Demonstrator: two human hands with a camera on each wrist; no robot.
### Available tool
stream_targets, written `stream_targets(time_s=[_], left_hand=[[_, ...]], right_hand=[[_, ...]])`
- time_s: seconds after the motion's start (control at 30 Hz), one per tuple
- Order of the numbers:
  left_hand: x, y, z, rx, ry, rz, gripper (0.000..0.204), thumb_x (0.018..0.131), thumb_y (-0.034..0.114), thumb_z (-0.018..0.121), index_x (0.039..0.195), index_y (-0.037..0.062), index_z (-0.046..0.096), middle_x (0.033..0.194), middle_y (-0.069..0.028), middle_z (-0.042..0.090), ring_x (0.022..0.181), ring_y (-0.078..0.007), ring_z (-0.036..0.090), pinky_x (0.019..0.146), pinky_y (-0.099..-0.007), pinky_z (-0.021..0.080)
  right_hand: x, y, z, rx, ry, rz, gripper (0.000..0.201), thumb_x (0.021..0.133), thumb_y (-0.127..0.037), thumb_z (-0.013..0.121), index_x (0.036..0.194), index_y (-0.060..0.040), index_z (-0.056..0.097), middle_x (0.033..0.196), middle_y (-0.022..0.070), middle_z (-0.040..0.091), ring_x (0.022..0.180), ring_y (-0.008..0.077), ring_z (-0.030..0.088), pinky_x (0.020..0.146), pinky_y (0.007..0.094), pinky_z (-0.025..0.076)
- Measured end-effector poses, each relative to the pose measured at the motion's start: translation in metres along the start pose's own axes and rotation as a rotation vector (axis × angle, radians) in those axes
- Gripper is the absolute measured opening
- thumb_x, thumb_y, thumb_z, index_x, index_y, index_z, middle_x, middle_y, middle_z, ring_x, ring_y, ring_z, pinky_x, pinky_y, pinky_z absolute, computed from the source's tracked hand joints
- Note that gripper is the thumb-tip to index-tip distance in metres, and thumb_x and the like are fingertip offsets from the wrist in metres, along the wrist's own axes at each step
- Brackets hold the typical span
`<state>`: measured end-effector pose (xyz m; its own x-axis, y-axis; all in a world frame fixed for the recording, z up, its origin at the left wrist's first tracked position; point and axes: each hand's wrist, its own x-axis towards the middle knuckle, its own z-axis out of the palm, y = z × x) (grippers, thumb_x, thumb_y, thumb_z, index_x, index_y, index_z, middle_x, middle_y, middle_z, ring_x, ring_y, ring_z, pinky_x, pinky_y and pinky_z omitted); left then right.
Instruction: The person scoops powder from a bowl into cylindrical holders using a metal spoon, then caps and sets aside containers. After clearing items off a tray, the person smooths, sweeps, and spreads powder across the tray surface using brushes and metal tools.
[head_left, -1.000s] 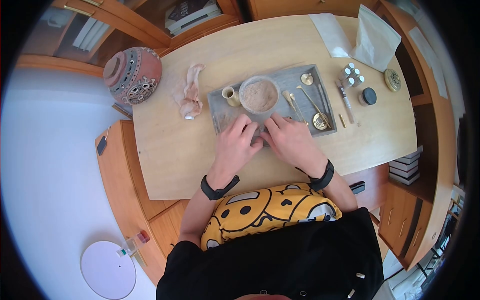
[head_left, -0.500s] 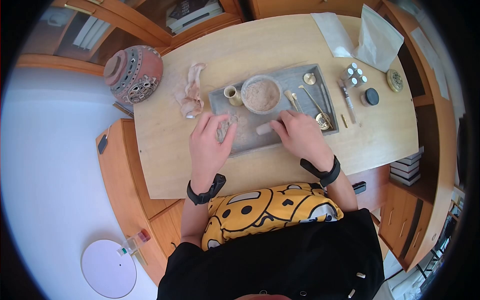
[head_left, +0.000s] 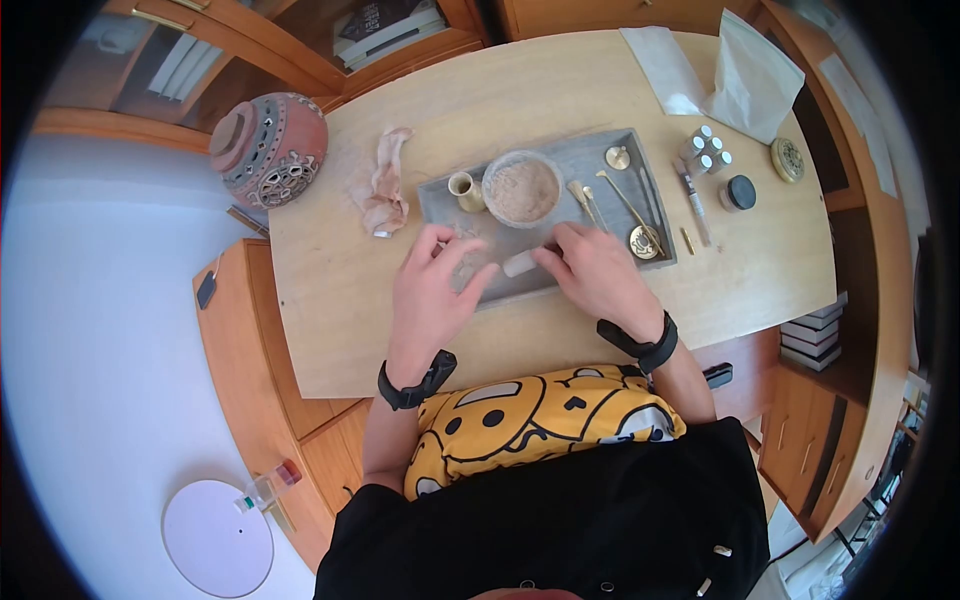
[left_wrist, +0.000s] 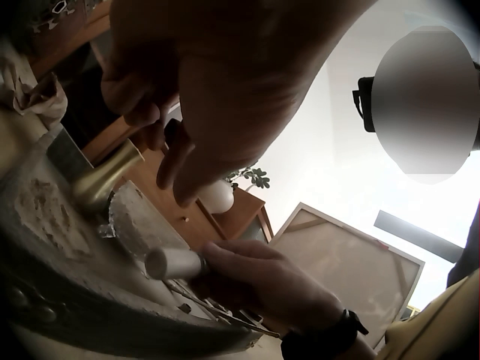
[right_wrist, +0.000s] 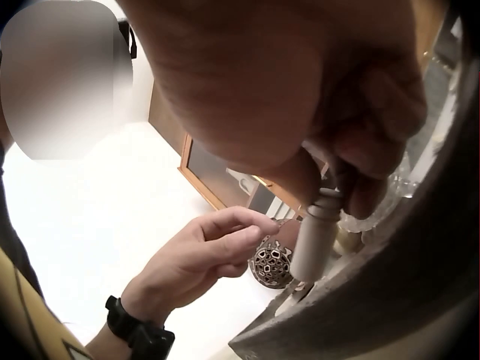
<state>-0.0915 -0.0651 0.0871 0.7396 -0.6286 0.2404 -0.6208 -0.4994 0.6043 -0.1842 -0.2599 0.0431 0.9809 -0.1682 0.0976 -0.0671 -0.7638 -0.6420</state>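
My right hand pinches a small pale bottle by its neck, tilted over the front of the grey tray. In the right wrist view the bottle points its base down and away from the fingers. Across from it hovers my left hand, fingers bent and thumb apart from them, above the tray's left front. Nothing shows between them. Behind the hands stand a grey bowl of pinkish-brown powder and a brass vase. Loose powder lies in the tray's left part.
Brass tools and a brass disc lie on the tray's right side. Several white-capped vials and a dark-lidded jar stand farther right. A crumpled cloth and a pierced red pot are leftward.
The hands, together over the tray's front a second ago, have parted. My left hand went left, then came slightly back rightward; my right hand shifted right, bringing the bottle into sight.
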Motion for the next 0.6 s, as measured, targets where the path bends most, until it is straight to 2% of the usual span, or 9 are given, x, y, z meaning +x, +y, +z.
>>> stream_targets(time_s=[0.03, 0.1, 0.2, 0.3, 0.37, 0.5, 0.57, 0.6], left_hand=[[0.0, 0.001, 0.0, 0.0, 0.001, 0.002, 0.021, 0.077, 0.011, 0.078, 0.093, 0.0023, 0.068, 0.085, -0.0083, 0.053, 0.073, -0.0221, 0.055, 0.064, -0.0317, 0.046], [-0.001, 0.003, 0.0, 0.017, -0.107, -0.031, 0.034, 0.072, 0.013, 0.082, 0.103, 0.0059, 0.07, 0.093, -0.007, 0.054, 0.078, -0.0218, 0.056, 0.068, -0.0316, 0.048], [-0.001, 0.001, 0.003, 0.046, -0.128, 0.026, 0.034, 0.072, 0.021, 0.082, 0.102, 0.0094, 0.07, 0.092, -0.0039, 0.054, 0.072, -0.0205, 0.058, 0.065, -0.0329, 0.05], [0.0, -0.001, 0.006, 0.03, -0.132, 0.043, 0.031, 0.072, 0.02, 0.082, 0.098, 0.0089, 0.071, 0.089, -0.0032, 0.053, 0.072, -0.0194, 0.058, 0.064, -0.0323, 0.05], [-0.001, -0.003, 0.007, 0.024, -0.14, 0.056, 0.029, 0.071, 0.019, 0.082, 0.096, 0.0083, 0.071, 0.088, -0.0029, 0.054, 0.071, -0.0192, 0.058, 0.063, -0.0322, 0.05], [-0.001, -0.008, 0.014, 0.014, -0.103, 0.149, 0.025, 0.07, 0.015, 0.081, 0.091, 0.007, 0.07, 0.083, -0.0024, 0.054, 0.068, -0.0191, 0.058, 0.058, -0.0321, 0.049], [-0.005, -0.009, 0.018, 0.01, -0.104, 0.165, 0.026, 0.069, 0.011, 0.081, 0.091, 0.0051, 0.07, 0.082, -0.0039, 0.054, 0.068, -0.0188, 0.057, 0.058, -0.0311, 0.048], [-0.005, -0.009, 0.019, 0.005, -0.104, 0.182, 0.027, 0.068, 0.008, 0.081, 0.092, 0.0032, 0.07, 0.081, -0.0055, 0.054, 0.067, -0.0186, 0.056, 0.059, -0.0301, 0.047]], right_hand=[[0.001, -0.003, -0.004, 0.072, -0.002, -0.017, 0.022, 0.09, -0.022, 0.065, 0.09, -0.0008, 0.063, 0.082, 0.0171, 0.066, 0.074, 0.0386, 0.066, 0.064, 0.0451, 0.052], [0.0, -0.007, -0.009, 0.142, -0.005, -0.031, 0.02, 0.089, -0.021, 0.066, 0.091, -0.0016, 0.063, 0.084, 0.0163, 0.067, 0.074, 0.0381, 0.066, 0.064, 0.045, 0.052], [0.001, -0.011, -0.013, 0.2, 0.034, -0.081, 0.018, 0.089, -0.019, 0.066, 0.094, -0.0026, 0.062, 0.086, 0.0145, 0.066, 0.074, 0.0362, 0.066, 0.063, 0.0441, 0.052], [-0.002, -0.013, -0.015, 0.215, 0.074, -0.138, 0.017, 0.089, -0.019, 0.066, 0.096, -0.0035, 0.061, 0.085, 0.0139, 0.065, 0.074, 0.0347, 0.066, 0.063, 0.0434, 0.052], [-0.002, -0.013, -0.015, 0.264, 0.034, -0.126, 0.017, 0.088, -0.015, 0.067, 0.096, -0.002, 0.06, 0.087, 0.0155, 0.065, 0.074, 0.0359, 0.064, 0.064, 0.0425, 0.05], [-0.005, -0.015, -0.01, 0.225, 0.037, -0.121, 0.017, 0.089, -0.018, 0.066, 0.095, -0.0027, 0.06, 0.085, 0.0146, 0.065, 0.073, 0.0357, 0.065, 0.063, 0.0421, 0.051], [-0.004, -0.016, -0.007, 0.021, 0.004, -0.12, 0.018, 0.091, -0.02, 0.064, 0.092, -0.0033, 0.06, 0.083, 0.0137, 0.064, 0.071, 0.0355, 0.065, 0.062, 0.043, 0.051], [-0.003, -0.016, -0.007, 0.018, 0.008, -0.119, 0.018, 0.091, -0.02, 0.064, 0.092, -0.0033, 0.06, 0.083, 0.0137, 0.064, 0.071, 0.0355, 0.065, 0.062, 0.043, 0.051]])
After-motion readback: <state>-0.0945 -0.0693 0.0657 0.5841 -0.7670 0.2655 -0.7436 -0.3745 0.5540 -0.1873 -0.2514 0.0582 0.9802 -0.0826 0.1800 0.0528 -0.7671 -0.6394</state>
